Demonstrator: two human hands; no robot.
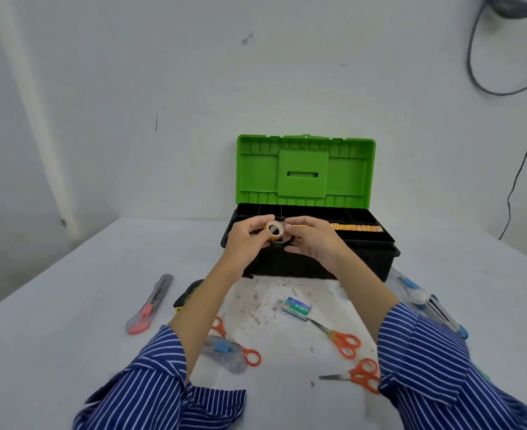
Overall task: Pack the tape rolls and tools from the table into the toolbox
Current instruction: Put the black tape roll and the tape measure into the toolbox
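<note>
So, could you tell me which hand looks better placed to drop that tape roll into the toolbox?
Probably the left hand: its fingers pinch the tape roll over the toolbox; the right hand only steadies it.

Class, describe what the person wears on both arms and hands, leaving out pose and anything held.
Both arms wear a dark blue shirt with thin white stripes. The left sleeve and right sleeve are pushed up, leaving the forearms bare. The left hand and right hand are bare: no gloves, and no rings or watch show.
</note>
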